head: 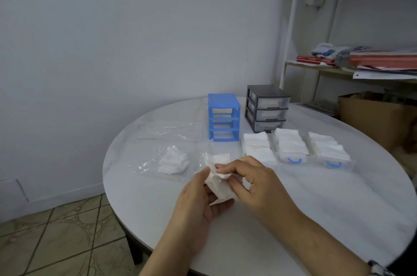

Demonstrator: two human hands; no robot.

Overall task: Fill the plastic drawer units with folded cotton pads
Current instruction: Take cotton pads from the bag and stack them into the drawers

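Observation:
Both my hands hold one white cotton pad point(220, 187) above the round table. My left hand point(198, 203) cups it from below and my right hand point(250, 180) pinches its top edge. A blue drawer frame point(223, 118) stands behind with its slots showing no drawers. Beside it is a dark grey drawer unit point(266, 107) with three clear drawers in place. Three clear drawers full of folded pads lie in front: one on the left point(257, 147), one in the middle point(290, 145), one on the right point(327, 147). Loose pads point(173, 160) lie on a plastic bag.
The white round table point(316, 196) carries crumpled clear plastic bags point(167, 131) at the left. A wooden shelf point(352, 68) with books and papers stands at the right, with a cardboard box point(379, 118) below it. Tiled floor lies to the left.

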